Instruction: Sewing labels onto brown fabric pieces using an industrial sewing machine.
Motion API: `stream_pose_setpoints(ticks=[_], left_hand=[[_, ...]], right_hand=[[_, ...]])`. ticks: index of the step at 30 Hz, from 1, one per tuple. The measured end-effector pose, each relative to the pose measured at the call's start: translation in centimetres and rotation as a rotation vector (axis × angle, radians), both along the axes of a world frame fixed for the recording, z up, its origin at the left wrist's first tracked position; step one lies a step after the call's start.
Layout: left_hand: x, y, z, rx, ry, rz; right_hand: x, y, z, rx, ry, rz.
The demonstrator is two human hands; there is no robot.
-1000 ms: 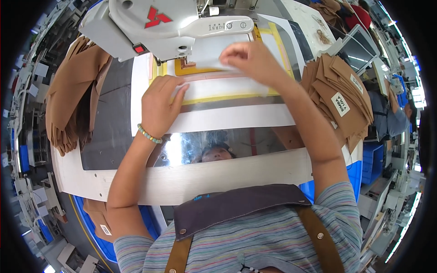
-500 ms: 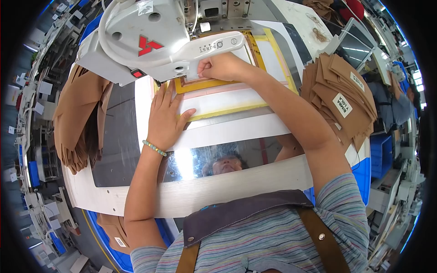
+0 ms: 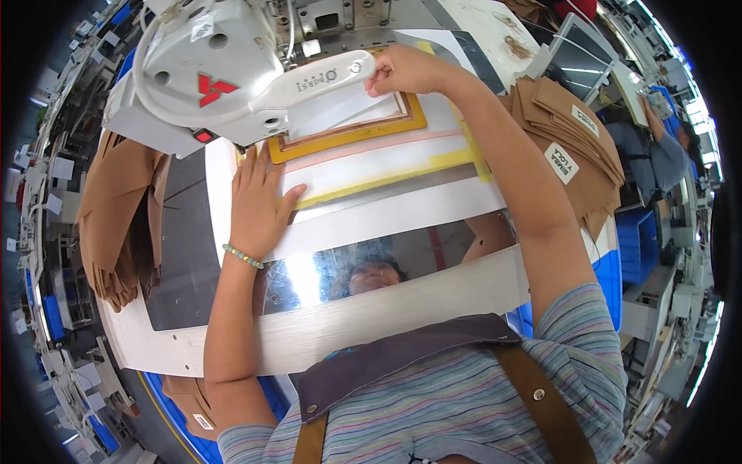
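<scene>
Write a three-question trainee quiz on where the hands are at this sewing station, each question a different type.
1. True or false: the left hand lies flat, fingers spread, on the white template panel.
2. Multiple choice: the right hand is at
A. the stack of brown fabric pieces
B. the upper edge of the yellow frame, beside the white machine head
C. the blue bin
3. Fill in: around the left wrist sits a beaded ____.

Key: 1 true; 2 B; 3 bracelet.
</scene>
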State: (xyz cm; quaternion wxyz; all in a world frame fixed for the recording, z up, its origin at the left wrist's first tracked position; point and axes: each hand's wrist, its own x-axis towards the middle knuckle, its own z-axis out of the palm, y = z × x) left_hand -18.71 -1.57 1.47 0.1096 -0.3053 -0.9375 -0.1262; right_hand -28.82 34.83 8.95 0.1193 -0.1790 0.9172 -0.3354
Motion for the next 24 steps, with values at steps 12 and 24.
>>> stream_pose_setpoints(ticks=[12,24], left_hand=[[-0.1,-0.1,-0.1,-0.01,0.004,0.008],[0.2,-0.1,-0.3,-0.022,0.032,0.006]], right_hand=[[1.0,0.3,-0.4,0.296,-0.096,0.007],[0.6,-2.9,2.2,0.671,-0.162,0.233]])
